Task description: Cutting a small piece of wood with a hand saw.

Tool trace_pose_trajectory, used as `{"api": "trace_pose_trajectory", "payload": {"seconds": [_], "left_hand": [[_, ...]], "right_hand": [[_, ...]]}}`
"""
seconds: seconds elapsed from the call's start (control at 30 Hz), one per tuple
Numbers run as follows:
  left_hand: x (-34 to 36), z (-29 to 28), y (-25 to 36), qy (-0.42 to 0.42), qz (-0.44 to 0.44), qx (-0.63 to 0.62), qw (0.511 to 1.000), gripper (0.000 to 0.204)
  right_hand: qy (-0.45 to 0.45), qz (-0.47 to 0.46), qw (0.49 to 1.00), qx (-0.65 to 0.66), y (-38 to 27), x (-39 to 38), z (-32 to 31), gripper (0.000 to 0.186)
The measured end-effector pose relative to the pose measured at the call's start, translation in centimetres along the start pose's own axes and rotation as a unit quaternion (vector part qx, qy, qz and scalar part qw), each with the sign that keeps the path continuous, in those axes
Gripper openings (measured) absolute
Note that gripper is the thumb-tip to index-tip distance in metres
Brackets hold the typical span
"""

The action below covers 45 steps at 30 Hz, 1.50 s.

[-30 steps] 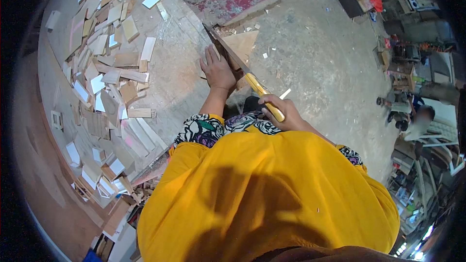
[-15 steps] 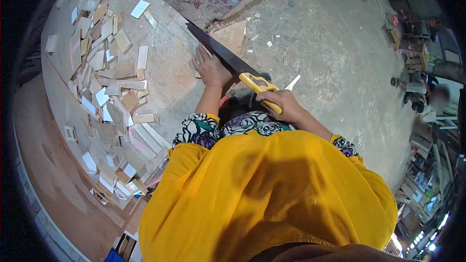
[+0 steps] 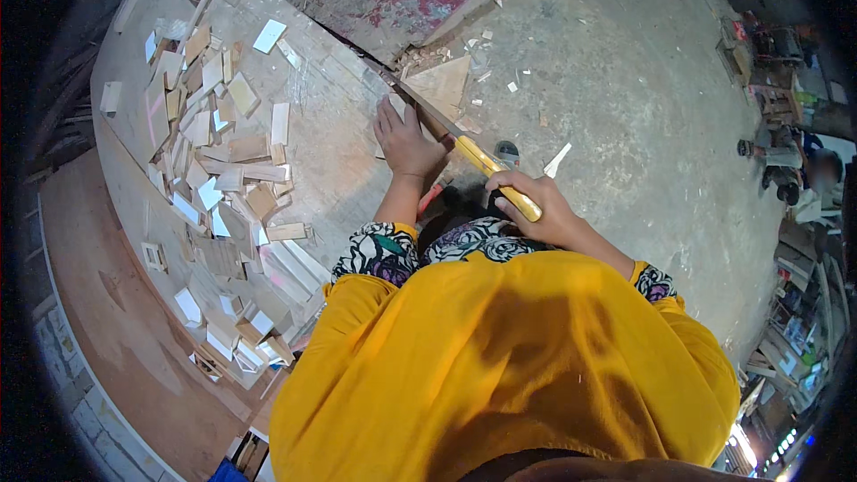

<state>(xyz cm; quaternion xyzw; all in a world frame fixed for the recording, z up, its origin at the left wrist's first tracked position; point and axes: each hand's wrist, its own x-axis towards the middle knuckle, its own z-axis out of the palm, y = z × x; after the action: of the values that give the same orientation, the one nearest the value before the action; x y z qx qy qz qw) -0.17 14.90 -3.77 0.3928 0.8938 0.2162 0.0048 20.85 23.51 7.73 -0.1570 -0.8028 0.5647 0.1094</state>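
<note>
My left hand (image 3: 408,143) lies with fingers slightly spread on a piece of wood at the right edge of the pale wooden work surface (image 3: 330,89). My right hand (image 3: 536,203) is closed around the yellow handle of a handsaw (image 3: 486,162). The dark blade runs up and left diagonally, just beside my left hand's fingers. A red-handled tool (image 3: 429,197) shows below my left hand, partly hidden. The piece under my left hand is mostly covered.
Many offcuts (image 3: 245,150) are scattered across the left of the surface. A triangular plywood piece (image 3: 445,80) and a white scrap (image 3: 558,158) lie beyond the saw on the concrete floor (image 3: 625,125). A person (image 3: 799,174) sits at the right among piles of wood.
The saw has shifted along its line, tilting between edge-on and showing its blade's side. The view has turned slightly, so both hands now appear somewhat lower and farther right.
</note>
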Motion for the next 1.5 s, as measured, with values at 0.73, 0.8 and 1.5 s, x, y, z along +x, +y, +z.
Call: {"api": "trace_pose_trajectory", "payload": {"seconds": [0.73, 0.8, 1.5], "left_hand": [[0.9, 0.7, -0.4, 0.064, -0.02, 0.039, 0.997, 0.068], [0.2, 0.1, -0.1, 0.045, -0.015, 0.027, 0.999, 0.073], [-1.3, 0.2, -1.1, -0.018, 0.039, 0.038, 0.998, 0.069]], "right_hand": [[-0.058, -0.036, 0.997, -0.037, 3.0, -0.4, -0.8, 0.027], [-0.027, -0.054, 0.998, -0.013, 3.1, -1.0, -1.2, 0.028], [0.02, -0.065, 0.998, 0.008, 4.6, 3.9, 3.3, 0.019]]}}
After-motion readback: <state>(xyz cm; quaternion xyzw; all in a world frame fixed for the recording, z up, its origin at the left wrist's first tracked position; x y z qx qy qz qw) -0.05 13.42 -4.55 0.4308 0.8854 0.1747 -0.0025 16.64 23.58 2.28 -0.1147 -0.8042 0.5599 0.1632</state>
